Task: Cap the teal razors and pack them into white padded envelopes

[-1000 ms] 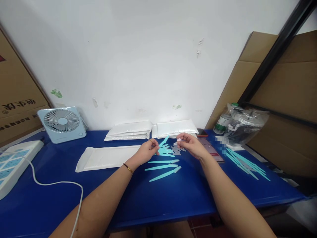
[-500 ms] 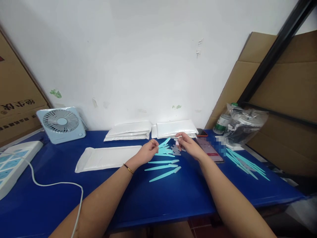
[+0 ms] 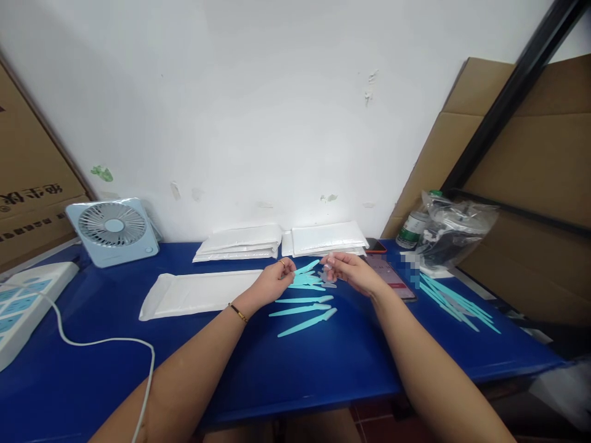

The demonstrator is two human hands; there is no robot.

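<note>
My left hand pinches the handle end of a teal eyebrow razor that points up to the right. Opposite it, my right hand has thumb and forefinger together close to the razor's head. A small clear piece, perhaps a blade cap, shows at those fingertips. Beneath the hands lies a loose pile of teal razors with greyish, translucent caps at its right. Nearer me, separate eyebrow razors lie spread on the blue table.
White padded packs are stacked against the wall, and one pack lies flat at left. A phone and more razors are at right, near a bottle. On the left stand a fan and a power strip with a cable.
My right hand has shifted slightly down and left, its fingers closing nearer to the razor's head. The left hand stays almost in place with the razor.
</note>
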